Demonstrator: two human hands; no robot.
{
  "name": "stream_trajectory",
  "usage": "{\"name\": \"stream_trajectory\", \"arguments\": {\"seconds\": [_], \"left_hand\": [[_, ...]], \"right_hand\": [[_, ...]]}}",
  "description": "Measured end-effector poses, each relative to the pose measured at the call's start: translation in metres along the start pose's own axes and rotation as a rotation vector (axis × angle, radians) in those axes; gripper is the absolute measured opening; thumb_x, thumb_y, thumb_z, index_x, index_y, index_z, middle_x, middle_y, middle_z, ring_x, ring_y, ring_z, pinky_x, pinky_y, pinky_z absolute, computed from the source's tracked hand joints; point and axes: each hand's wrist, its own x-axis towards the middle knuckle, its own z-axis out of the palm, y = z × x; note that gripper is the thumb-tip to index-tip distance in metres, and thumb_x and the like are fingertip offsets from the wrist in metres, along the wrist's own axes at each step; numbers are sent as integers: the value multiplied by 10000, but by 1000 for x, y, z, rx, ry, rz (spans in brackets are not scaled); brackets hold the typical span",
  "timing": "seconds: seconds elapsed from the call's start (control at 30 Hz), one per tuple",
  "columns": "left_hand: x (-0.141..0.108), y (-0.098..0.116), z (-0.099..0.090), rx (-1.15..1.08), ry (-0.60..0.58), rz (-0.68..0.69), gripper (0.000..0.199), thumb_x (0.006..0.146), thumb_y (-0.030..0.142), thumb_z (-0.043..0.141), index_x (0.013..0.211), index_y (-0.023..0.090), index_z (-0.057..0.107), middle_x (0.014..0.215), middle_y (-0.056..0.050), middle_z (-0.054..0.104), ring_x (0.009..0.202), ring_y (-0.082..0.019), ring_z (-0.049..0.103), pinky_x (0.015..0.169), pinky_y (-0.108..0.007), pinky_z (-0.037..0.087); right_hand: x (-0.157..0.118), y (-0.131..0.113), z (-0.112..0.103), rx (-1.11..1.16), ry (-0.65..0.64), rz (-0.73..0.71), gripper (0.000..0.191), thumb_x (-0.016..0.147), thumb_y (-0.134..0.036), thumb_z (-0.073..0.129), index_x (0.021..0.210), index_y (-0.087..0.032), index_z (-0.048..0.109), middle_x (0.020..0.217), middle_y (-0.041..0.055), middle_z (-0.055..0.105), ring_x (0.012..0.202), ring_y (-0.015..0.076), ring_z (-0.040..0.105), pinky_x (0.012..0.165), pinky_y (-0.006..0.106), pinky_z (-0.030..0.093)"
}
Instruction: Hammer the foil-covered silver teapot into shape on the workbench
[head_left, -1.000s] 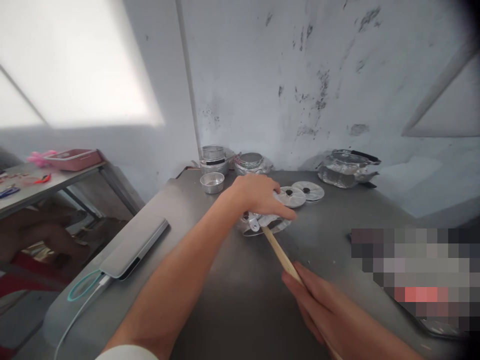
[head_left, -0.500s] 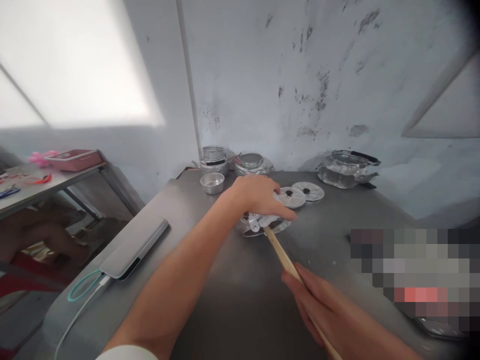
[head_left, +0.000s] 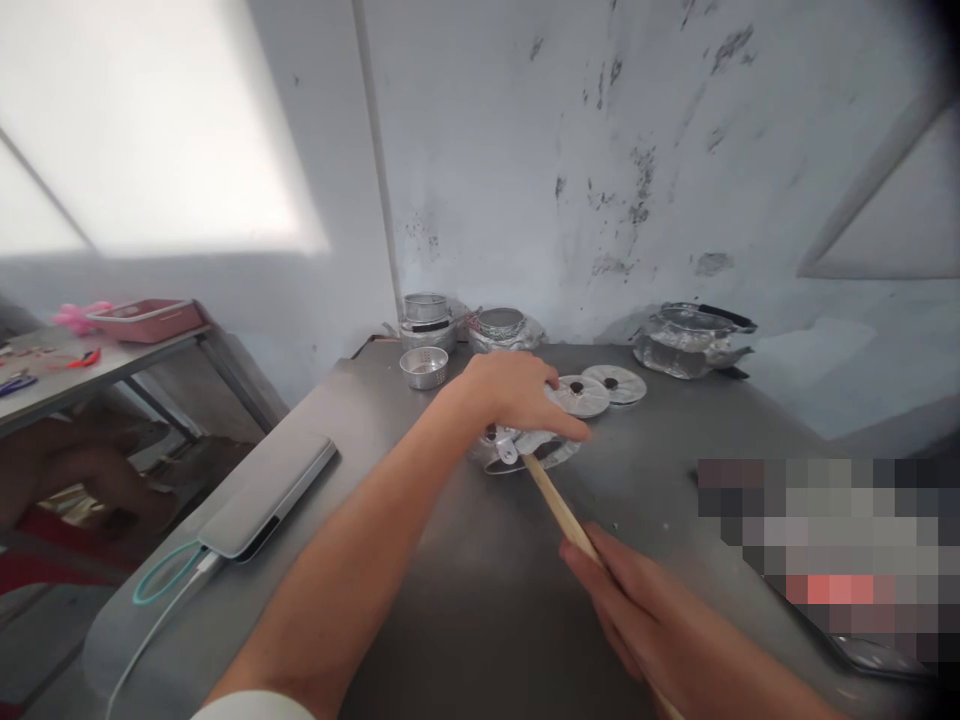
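Note:
My left hand (head_left: pixel 514 392) lies curved over a shiny metal pot, probably a kettle body (head_left: pixel 559 455), gripping it from above; its fingertips are partly hidden. The pot rests on the grey table with a dark opening toward me. A small metal bracket with a hole (head_left: pixel 508 450) shows at its near edge. My right hand (head_left: pixel 622 590) is closed around a long wooden stick (head_left: pixel 553 492), whose far end meets the pot near the bracket. Just beyond my left hand lie two round metal lids (head_left: pixel 589 398) (head_left: pixel 626 388) with black knobs.
A perforated metal strainer cup (head_left: pixel 424 372) stands left of my hand. Behind it are stacked pots (head_left: pixel 427 335) and kettles (head_left: pixel 502 328) (head_left: pixel 686 345) by the wall. A power bank (head_left: pixel 274 500) with a white cable lies left. A pink basket (head_left: pixel 154 320) sits on another table.
Both hands, the pot and the stick keep nearly the same position. The whole view has shifted very slightly.

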Motion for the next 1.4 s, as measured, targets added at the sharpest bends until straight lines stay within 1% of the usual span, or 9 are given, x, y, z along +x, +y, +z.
{"name": "stream_trajectory", "arguments": {"seconds": [0.1, 0.27, 0.33, 0.57, 0.77, 1.0, 1.1, 1.27, 1.4], "left_hand": [[0, 0, 1, -5, 9, -1, 768, 700, 738, 565, 1338, 309, 571, 1292, -32, 633, 1092, -318, 593, 841, -387, 495], [1, -3, 1, -16, 5, 11, 776, 691, 739, 567, 1337, 309, 574, 1293, -34, 628, 1079, -325, 596, 841, -392, 491], [1, -3, 1, -15, 4, 13, 789, 686, 745, 568, 1343, 309, 570, 1308, -34, 617, 1098, -334, 587, 849, -396, 487], [2, -2, 2, -10, 6, 6, 770, 689, 742, 565, 1323, 307, 584, 1276, -39, 635, 1080, -324, 590, 853, -395, 480], [1, -4, 1, -10, 5, 12, 810, 684, 735, 567, 1364, 294, 559, 1332, -47, 606, 1118, -341, 573, 874, -419, 481], [2, -5, 2, -16, 13, 13, 783, 678, 740, 558, 1329, 305, 587, 1309, -45, 621, 1087, -344, 597, 858, -415, 489], [2, -5, 2, -18, 11, 12, 783, 678, 742, 556, 1327, 304, 586, 1272, -45, 639, 1082, -342, 600, 855, -413, 488], [2, -5, 3, -6, 22, 15, 804, 676, 755, 558, 1347, 312, 572, 1355, -45, 591, 1126, -348, 570, 879, -433, 484], [2, -4, 2, -15, 16, 8, 806, 675, 746, 571, 1350, 307, 573, 1331, -40, 606, 1118, -351, 577, 877, -428, 487]], "right_hand": [[2, -4, 1, -35, 11, 29, 365, 926, -537, 444, 730, -248, 552, 511, 0, 566, 518, 163, 571, 511, 273, 452], [0, -5, 0, -34, 75, 6, 297, 876, -535, 538, 810, -253, 600, 787, 66, 713, 845, 244, 684, 733, 307, 514], [0, -4, -1, -33, 85, -5, 289, 871, -529, 549, 800, -254, 601, 806, 69, 720, 879, 253, 685, 771, 313, 515], [1, 0, 2, -101, 43, -11, 342, 946, -498, 422, 761, -251, 569, 587, 8, 609, 577, 168, 580, 629, 279, 493], [0, 1, 0, -84, 69, -26, 238, 889, -463, 533, 815, -248, 604, 831, 60, 719, 846, 225, 670, 791, 300, 513], [1, -9, 0, -89, 58, -3, 295, 917, -467, 482, 740, -253, 582, 626, 34, 643, 616, 193, 614, 627, 303, 492], [-1, -10, 0, -71, 75, -17, 309, 917, -490, 480, 744, -256, 584, 639, 37, 649, 650, 205, 626, 646, 310, 497], [0, -7, -3, -72, 84, -44, 276, 880, -506, 542, 813, -252, 626, 738, 40, 685, 744, 212, 652, 692, 294, 502], [2, -3, -2, -100, 26, -14, 331, 935, -491, 456, 759, -243, 586, 622, 21, 627, 588, 167, 591, 574, 265, 464]]}}
